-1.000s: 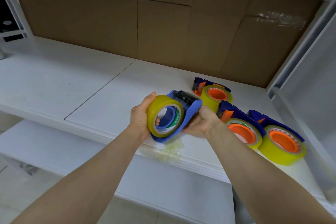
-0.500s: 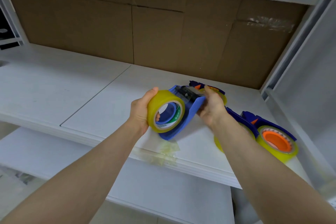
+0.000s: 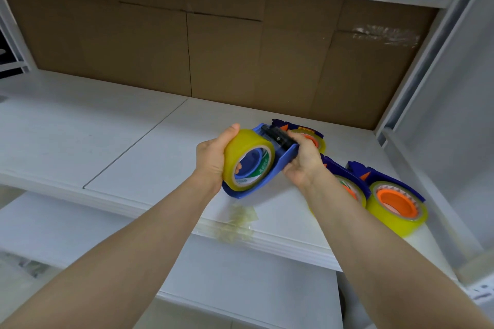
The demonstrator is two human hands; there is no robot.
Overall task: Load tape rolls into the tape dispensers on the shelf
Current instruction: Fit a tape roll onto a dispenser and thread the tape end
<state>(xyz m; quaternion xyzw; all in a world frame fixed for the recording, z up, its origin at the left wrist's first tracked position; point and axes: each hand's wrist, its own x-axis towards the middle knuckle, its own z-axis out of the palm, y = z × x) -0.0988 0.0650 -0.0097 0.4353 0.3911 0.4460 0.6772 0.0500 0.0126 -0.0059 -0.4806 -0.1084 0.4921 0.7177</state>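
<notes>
Entry: tape roll [image 3: 247, 152] on blue dispenser [image 3: 284, 160].
Light, stiff, slick: your left hand [image 3: 211, 160] wraps its rim; your right hand [image 3: 304, 163] grips the dispenser.

My left grip [image 3: 211, 163] and my right grip [image 3: 304, 165] are bare hands, uncovered across the backs, knuckles and thumbs. My left forearm [image 3: 120, 262] comes in from 7 o'clock and my right forearm [image 3: 387, 262] from 5 o'clock. Both are bare all the visible way to the wrist, smooth and slim, looking wider toward the frame's edge. My nails are too small to make out.
</notes>
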